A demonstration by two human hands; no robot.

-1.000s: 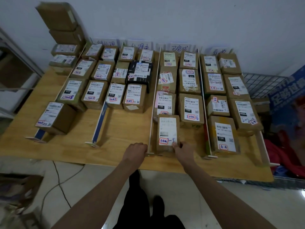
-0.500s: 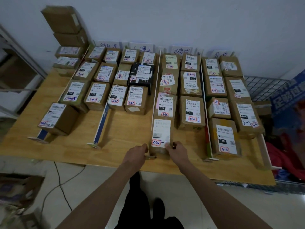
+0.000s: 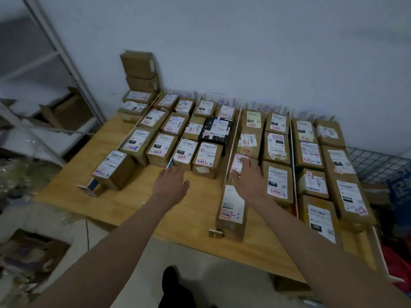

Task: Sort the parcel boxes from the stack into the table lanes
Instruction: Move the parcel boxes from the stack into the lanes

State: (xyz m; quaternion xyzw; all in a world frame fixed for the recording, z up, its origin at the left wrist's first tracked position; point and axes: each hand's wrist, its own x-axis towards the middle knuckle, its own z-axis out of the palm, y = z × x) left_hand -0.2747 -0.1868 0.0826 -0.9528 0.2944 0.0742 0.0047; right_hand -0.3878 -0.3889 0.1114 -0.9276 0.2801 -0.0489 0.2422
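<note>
- The wooden plywood table [image 3: 124, 192] carried four lanes split by thin upright white divider strips [image 3: 233, 138], and most lanes were already packed with brown cardboard parcel boxes bearing white shipping labels.
- At about six o'clock in the third lane from the left sat the nearest brown cardboard box with a red-stamped white label [image 3: 231, 210], resting free at the table's front edge with no hand on it.
- The right hand [image 3: 249, 181] was stretched out flat with the fingers spread, holding nothing, over the pink-labelled brown box [image 3: 239, 163] just behind that nearest one; whether the palm touched the label could not be told.
- The left hand [image 3: 171, 185] hovered released, fingers loosely extended, over bare wood near the middle of the table, close to the front row of the second lane, gripping nothing.
- At eleven o'clock, against the pale wall, the stack of plain brown cardboard boxes [image 3: 140, 72] stood several high, so some parcels seemingly remained unsorted.
- A lone brown labelled box [image 3: 114, 167] sat at nine o'clock, at the front of the leftmost lane.
- Judging by the full rows, the sorting looked mostly done; what was left appeared to be the remaining stack, with open room at the front of the two left lanes.
</note>
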